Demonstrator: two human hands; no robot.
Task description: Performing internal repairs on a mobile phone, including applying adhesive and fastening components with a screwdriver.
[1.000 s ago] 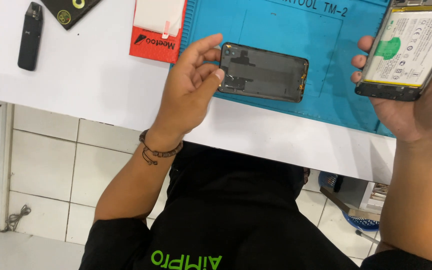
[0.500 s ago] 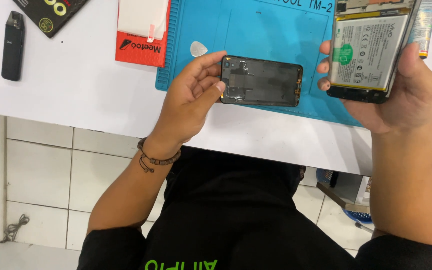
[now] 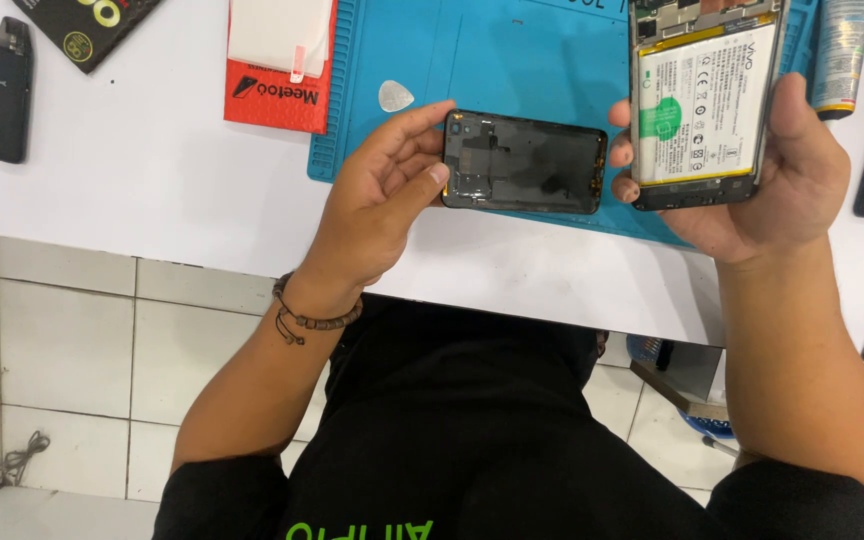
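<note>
Since half a second ago both hands have drawn closer to the body, and the opened phone now stands more upright in the right hand, nearer the black back cover.

Nearest, the left hand (image 3: 377,205) has its fingers clamped on the left end of the black back cover (image 3: 524,162), thumb below and fingertips on top; the cover hangs just above the near edge of the blue repair mat (image 3: 512,60). The right hand (image 3: 762,170) grips the opened phone (image 3: 702,100), fingers wrapped around its long sides, white battery face showing.

A judgement: the cover is held only at one end, so it could tip and drop past the edge of the white surface (image 3: 132,170). Pressure from the right-hand grip might strain the exposed battery.

Farther off, a white triangular pick (image 3: 396,95) lies on the mat. Left of the mat sits a flat red packet (image 3: 282,70) with a clear film piece on top, then a black box corner with yellow rings (image 3: 87,25), then a slim black device (image 3: 8,90). A grey tube (image 3: 842,55) stands at the far right.
</note>
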